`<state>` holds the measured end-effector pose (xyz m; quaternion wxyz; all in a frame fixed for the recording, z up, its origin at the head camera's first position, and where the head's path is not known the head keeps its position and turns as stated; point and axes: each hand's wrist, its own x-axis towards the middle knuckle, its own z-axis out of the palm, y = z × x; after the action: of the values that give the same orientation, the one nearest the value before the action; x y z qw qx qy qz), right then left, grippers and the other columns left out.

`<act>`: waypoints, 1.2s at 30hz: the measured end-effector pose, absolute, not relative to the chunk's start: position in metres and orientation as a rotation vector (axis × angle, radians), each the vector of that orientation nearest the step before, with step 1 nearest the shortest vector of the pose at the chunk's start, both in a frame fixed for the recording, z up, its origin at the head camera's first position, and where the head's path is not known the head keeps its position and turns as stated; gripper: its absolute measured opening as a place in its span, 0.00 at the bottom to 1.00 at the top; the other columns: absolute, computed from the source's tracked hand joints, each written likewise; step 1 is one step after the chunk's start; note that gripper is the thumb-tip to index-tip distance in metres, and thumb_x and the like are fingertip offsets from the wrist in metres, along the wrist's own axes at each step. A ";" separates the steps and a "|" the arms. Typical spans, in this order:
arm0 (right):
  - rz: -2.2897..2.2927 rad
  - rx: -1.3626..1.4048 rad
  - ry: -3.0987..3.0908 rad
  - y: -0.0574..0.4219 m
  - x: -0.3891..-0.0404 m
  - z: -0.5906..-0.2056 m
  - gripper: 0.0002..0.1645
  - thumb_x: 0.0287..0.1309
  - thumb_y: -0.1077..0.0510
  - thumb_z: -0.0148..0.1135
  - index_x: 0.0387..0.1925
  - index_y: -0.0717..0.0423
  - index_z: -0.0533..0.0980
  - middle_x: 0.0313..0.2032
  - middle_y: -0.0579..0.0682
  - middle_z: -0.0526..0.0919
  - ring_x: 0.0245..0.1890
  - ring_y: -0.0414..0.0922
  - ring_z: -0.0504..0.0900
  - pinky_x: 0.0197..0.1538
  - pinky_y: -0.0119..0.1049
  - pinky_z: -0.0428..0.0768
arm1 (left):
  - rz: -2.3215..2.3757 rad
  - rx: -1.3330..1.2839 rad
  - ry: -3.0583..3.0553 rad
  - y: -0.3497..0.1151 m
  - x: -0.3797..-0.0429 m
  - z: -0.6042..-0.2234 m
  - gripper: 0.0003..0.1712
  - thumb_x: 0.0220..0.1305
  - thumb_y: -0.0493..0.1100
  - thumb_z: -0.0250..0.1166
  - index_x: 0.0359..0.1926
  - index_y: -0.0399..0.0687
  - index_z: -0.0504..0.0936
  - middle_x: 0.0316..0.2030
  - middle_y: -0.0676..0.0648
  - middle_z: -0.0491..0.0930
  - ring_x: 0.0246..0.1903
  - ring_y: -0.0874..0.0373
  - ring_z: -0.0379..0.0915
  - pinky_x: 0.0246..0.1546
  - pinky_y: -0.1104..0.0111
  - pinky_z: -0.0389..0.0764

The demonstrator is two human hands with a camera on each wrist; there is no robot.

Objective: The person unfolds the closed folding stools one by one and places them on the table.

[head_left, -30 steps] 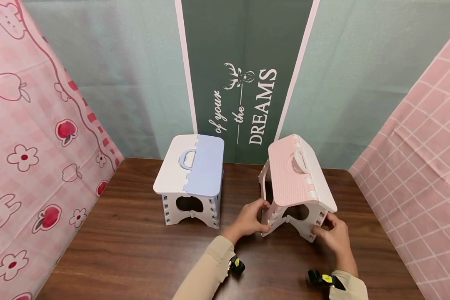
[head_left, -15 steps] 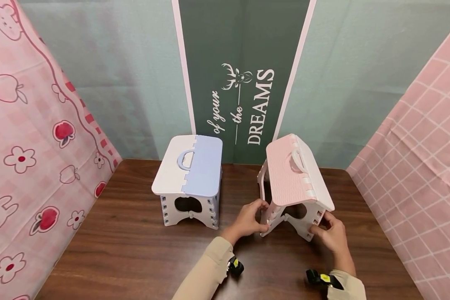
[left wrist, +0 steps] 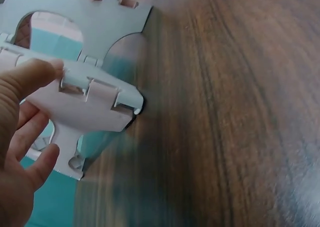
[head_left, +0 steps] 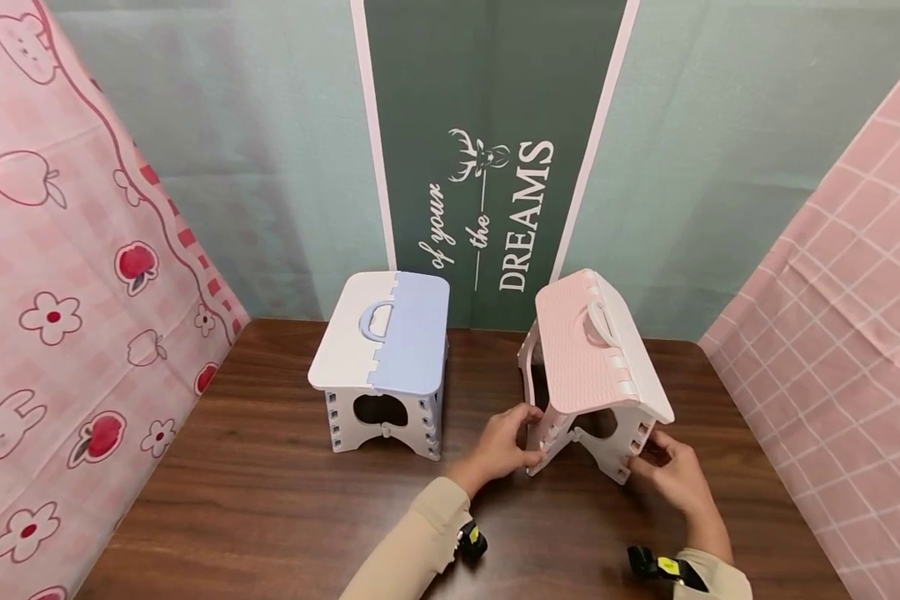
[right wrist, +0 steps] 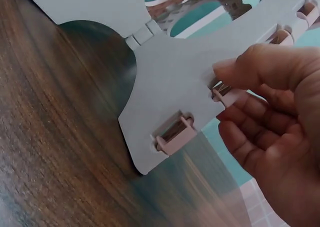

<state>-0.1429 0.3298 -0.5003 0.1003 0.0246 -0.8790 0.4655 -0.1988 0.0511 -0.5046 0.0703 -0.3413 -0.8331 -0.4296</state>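
Note:
A pink-and-white folding stool (head_left: 581, 346) stands on the right side of the table, its top raised along the middle like a roof. My left hand (head_left: 504, 444) grips its near left leg edge. In the left wrist view the thumb lies on the hinged edge (left wrist: 92, 84), with fingers behind. At the near right edge, my right hand (head_left: 678, 477) pinches the white end panel (right wrist: 170, 82), thumb on its face and fingers round the edge. To the left, a blue-and-white folding stool (head_left: 382, 333) stands unfolded with a flat top; neither hand touches it.
Both stools stand on a dark wooden table (head_left: 270, 508). Behind it hangs a green cloth (head_left: 487, 83) with printed lettering. Pink patterned cloth (head_left: 67, 275) borders the left side, and pink checked cloth (head_left: 840, 317) the right.
My right hand and wrist have shifted slightly right and toward me. The left hand keeps its hold. The pink-and-white stool stays in nearly the same place, and the view sways slightly.

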 end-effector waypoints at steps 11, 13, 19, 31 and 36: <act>1.191 0.102 -2.486 0.317 -0.124 -0.483 0.31 0.46 0.69 0.67 0.55 0.69 0.69 0.41 0.62 0.79 0.37 0.32 0.76 0.38 0.20 0.72 | -1.258 -0.977 -2.468 0.042 -0.190 -0.484 0.38 0.47 0.49 0.71 0.59 0.45 0.70 0.53 0.48 0.72 0.51 0.55 0.71 0.50 0.70 0.70; 1.161 0.119 -2.460 0.317 -0.123 -0.478 0.30 0.45 0.69 0.68 0.53 0.69 0.70 0.41 0.60 0.78 0.38 0.30 0.76 0.39 0.20 0.72 | -1.225 -0.973 -2.465 0.039 -0.191 -0.478 0.36 0.48 0.50 0.70 0.58 0.45 0.71 0.53 0.49 0.72 0.52 0.56 0.70 0.50 0.70 0.70; 1.141 0.156 -2.350 0.319 -0.121 -0.460 0.32 0.41 0.74 0.67 0.53 0.69 0.71 0.42 0.46 0.77 0.39 0.27 0.74 0.41 0.18 0.70 | -1.190 -0.980 -2.455 0.033 -0.191 -0.456 0.34 0.49 0.52 0.70 0.57 0.48 0.71 0.53 0.50 0.72 0.53 0.61 0.68 0.51 0.71 0.69; 1.132 0.428 -2.200 0.318 -0.135 -0.422 0.37 0.34 0.79 0.66 0.54 0.70 0.71 0.49 0.54 0.75 0.45 0.32 0.74 0.45 0.20 0.67 | -1.183 -0.950 -2.369 0.039 -0.189 -0.418 0.38 0.48 0.52 0.72 0.59 0.47 0.70 0.56 0.49 0.68 0.55 0.60 0.65 0.52 0.68 0.68; 1.144 0.509 -2.155 0.315 -0.143 -0.414 0.32 0.38 0.76 0.65 0.52 0.71 0.72 0.51 0.63 0.73 0.47 0.37 0.73 0.46 0.21 0.67 | -1.146 -1.024 -2.324 0.049 -0.187 -0.410 0.34 0.48 0.52 0.72 0.56 0.48 0.73 0.56 0.48 0.69 0.55 0.59 0.65 0.53 0.70 0.67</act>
<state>-0.1430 0.3153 -0.4136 0.3187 0.1935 -0.8195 0.4351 -0.1866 0.0492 -0.4101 0.1766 -0.3617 -0.8210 -0.4049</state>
